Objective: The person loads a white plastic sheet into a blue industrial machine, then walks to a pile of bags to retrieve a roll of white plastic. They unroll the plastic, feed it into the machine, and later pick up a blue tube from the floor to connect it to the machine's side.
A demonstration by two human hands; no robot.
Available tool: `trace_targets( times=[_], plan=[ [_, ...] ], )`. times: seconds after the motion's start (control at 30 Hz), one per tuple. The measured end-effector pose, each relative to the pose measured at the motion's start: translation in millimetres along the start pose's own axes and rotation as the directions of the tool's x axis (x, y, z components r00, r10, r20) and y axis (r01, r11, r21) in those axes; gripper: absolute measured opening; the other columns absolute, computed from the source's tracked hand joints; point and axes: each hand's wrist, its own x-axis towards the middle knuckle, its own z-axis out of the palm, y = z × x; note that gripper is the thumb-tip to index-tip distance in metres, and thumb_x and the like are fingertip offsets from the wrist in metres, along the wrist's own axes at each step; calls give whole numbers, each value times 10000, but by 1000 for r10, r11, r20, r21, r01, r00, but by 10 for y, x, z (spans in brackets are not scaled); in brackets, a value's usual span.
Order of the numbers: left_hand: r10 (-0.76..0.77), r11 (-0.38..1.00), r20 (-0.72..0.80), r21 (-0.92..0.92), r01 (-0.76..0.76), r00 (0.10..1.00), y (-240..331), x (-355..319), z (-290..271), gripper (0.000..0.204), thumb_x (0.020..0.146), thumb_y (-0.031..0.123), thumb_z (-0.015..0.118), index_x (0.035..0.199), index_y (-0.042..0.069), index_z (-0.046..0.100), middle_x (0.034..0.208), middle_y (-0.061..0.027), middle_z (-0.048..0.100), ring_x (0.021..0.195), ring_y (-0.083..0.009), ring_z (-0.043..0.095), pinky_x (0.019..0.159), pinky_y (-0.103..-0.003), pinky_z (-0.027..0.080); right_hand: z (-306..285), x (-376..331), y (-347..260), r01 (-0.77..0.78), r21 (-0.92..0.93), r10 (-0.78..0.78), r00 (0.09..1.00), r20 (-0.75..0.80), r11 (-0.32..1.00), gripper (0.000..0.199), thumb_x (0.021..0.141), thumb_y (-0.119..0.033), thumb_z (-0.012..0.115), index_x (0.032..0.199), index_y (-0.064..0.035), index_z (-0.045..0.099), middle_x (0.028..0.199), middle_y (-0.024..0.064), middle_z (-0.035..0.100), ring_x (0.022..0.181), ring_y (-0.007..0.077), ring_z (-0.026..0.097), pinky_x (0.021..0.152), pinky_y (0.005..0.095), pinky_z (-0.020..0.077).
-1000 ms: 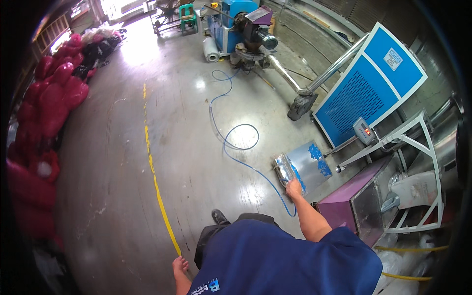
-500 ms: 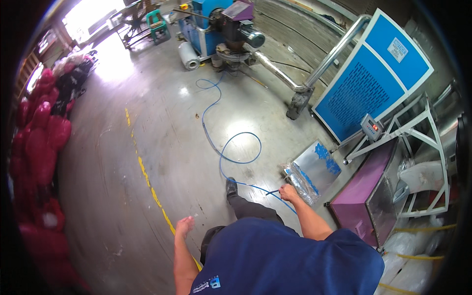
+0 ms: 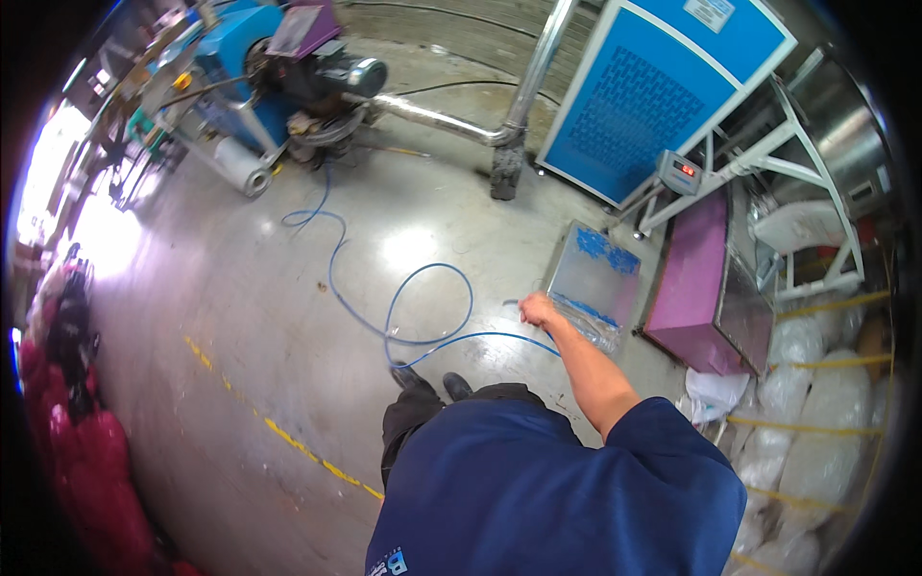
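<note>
- Clear plastic bag [image 3: 593,283] with blue print on it (looks filled, contents not readable) sits on the concrete floor [image 3: 240,317], low on the floor just right of the person's outstretched arm.
- Bag's long axis runs from near the hand up and slightly right, toward the blue cabinet [image 3: 663,91]; near end is the lower left corner, far end points at the cabinet base.
- Right hand [image 3: 538,309] is at that near lower-left edge of the bag, touching or just about touching; fingers look curled there, but I can't tell whether they're really clamped on the plastic or on the hose end beside it.
- Left hand is not in the picture (hidden below the blue shirt [image 3: 547,490]), so its state can't be told; the right hand is plainly the nearer one.
- So the bag lies forward and to the right of the body, arm extended nearly straight to reach it.
- Thin blue hose [image 3: 423,317] loops on the floor left of the hand and its near run passes just under the hand, toward the bag.
- Purple bin [image 3: 696,288] stands just right of the bag, close beside it, with a white frame [image 3: 797,182] above.
- Small scale display [image 3: 680,171] on a post sits beyond the bag's far end.
- Farther out: blue machine [image 3: 259,58] with metal pipe [image 3: 442,120] top left, white sacks [image 3: 816,432] lower right, red bags [image 3: 67,422] far left, yellow floor line [image 3: 288,442].
</note>
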Motion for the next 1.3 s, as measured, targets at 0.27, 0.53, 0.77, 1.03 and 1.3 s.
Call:
trace_targets(
  times=[0.27, 0.53, 0.77, 1.03, 1.3],
  plan=[
    [23, 997, 77, 77, -29, 997, 1840, 1182, -950, 376, 940, 331, 592, 1211, 74, 552, 1127, -88, 616, 934, -244, 620, 708, -424, 505, -620, 253, -633, 82, 579, 545, 256, -799, 811, 233, 961, -215, 498, 999, 10, 544, 933, 268, 652, 914, 460, 620, 789, 508, 468],
    [53, 996, 70, -70, -48, 996, 4307, 2421, -1926, 406, 945, 302, 579, 1264, 62, 508, 1183, -112, 607, 956, -261, 617, 735, -435, 515, -469, 440, -1318, -64, 118, 82, 984, -158, 991, 264, 934, -250, 537, 898, -78, 734, 716, 104, 685, 668, 243, 644, 604, 402, 488],
    [140, 855, 295, 445, -266, 945, 6427, 3105, -1121, 294, 888, 253, 644, 1100, 51, 626, 766, -64, 643, 628, -184, 616, 574, -332, 512, -646, 462, -3007, 363, 64, -369, 920, 130, 929, 310, 935, -315, 534, 933, -76, 731, 613, 40, 616, 601, 166, 572, 588, 341, 443],
    [62, -168, 631, 770, -615, 773, 7762, 3029, 1064, 370, 858, 414, 640, 925, 62, 735, 951, -180, 706, 962, -352, 654, 833, -446, 502, -1328, 569, -5023, 597, 403, -709, 470, 525, 694, 314, 971, -326, 546, 1028, -48, 681, 635, 14, 530, 596, 120, 468, 577, 297, 383],
    [254, -22, 607, 782, -623, 753, 8545, 3452, 1901, 370, 849, 406, 643, 937, 57, 730, 963, -203, 694, 980, -328, 660, 838, -436, 510, -2179, 1290, -5725, 565, 550, -785, 364, 502, 614, 295, 1017, -268, 493, 1012, -12, 641, 644, -44, 418, 589, 81, 361, 542, 249, 327]
  ],
)
